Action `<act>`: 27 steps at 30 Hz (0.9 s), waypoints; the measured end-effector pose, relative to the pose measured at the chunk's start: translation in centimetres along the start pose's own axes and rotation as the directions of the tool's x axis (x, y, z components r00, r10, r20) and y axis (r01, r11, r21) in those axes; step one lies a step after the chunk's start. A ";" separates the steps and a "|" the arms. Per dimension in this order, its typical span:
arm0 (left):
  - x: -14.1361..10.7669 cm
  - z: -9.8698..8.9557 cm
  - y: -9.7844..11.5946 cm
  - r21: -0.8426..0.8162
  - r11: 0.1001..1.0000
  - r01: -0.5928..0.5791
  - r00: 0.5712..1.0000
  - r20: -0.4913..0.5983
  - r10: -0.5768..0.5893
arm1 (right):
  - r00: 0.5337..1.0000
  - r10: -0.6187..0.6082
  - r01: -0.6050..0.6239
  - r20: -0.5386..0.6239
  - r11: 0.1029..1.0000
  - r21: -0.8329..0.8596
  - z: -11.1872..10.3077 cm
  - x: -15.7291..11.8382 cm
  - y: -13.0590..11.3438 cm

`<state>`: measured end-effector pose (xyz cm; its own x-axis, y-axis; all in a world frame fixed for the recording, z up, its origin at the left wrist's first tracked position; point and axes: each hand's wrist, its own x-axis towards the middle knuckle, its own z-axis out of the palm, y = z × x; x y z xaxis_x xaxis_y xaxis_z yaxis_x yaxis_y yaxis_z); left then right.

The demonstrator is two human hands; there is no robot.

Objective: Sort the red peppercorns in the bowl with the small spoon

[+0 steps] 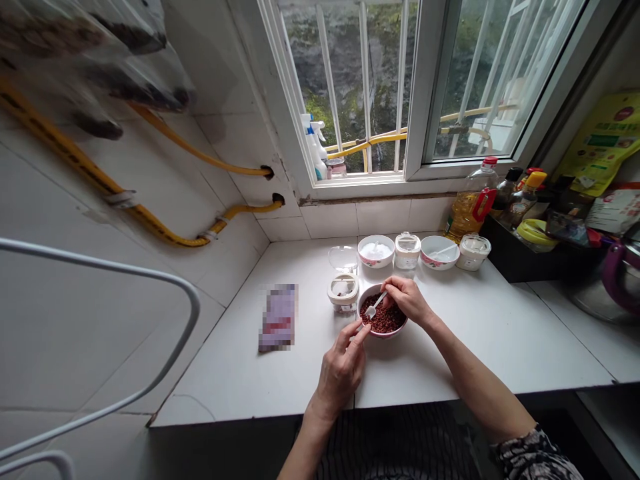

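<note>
White table [225, 380] carries the bowl [385, 335], set in front of the person; pale, round, upright, well filled with small, dark reddish-brown beans [390, 319]. Left hand [344, 363] at its near-left rim, fingertips against it, fingers loosely stretched; can't tell if pinching. Right hand [406, 299] reaches over the far-right rim, thumb and fingers pinching the spoon [371, 311] by its handle. Spoon is small, white, short; lies down-left of the right hand, long axis slanting toward the left fingertips, scoop over the beans.
</note>
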<state>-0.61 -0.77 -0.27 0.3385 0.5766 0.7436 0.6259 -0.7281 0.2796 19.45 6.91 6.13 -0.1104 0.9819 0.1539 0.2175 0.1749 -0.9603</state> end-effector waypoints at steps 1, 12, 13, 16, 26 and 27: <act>0.1 0.0 0.0 0.002 1.000 -0.002 1.000 -0.003 0.002 | 1.000 0.000 0.000 0.004 1.000 0.007 0.1 0.0 0.0; 0.0 0.0 0.0 -0.008 1.000 -0.008 1.000 -0.010 0.008 | 0.999 -0.008 0.008 -0.044 1.000 0.005 -0.3 0.1 0.2; 0.0 0.1 -0.1 -0.007 1.000 -0.008 1.000 -0.012 0.008 | 0.998 -0.020 0.020 -0.052 1.000 -0.006 -0.4 0.1 0.2; 0.0 0.1 -0.1 -0.008 1.000 -0.009 1.000 -0.015 0.009 | 0.994 -0.073 0.067 -0.076 0.995 -0.079 -0.4 0.1 0.2; 0.0 0.1 0.0 -0.002 1.000 -0.005 1.000 -0.018 0.005 | 0.989 -0.105 0.092 -0.106 0.988 -0.125 -0.4 0.2 0.5; 0.0 0.1 0.0 -0.004 1.000 -0.004 1.000 -0.017 0.004 | 0.989 -0.094 0.081 -0.110 0.990 -0.118 -0.4 0.2 0.5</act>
<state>-0.54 -0.72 -0.28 0.3288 0.5676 0.7548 0.6218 -0.7317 0.2794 19.92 7.28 5.75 -0.0235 0.9630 0.2683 0.3207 0.2615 -0.9104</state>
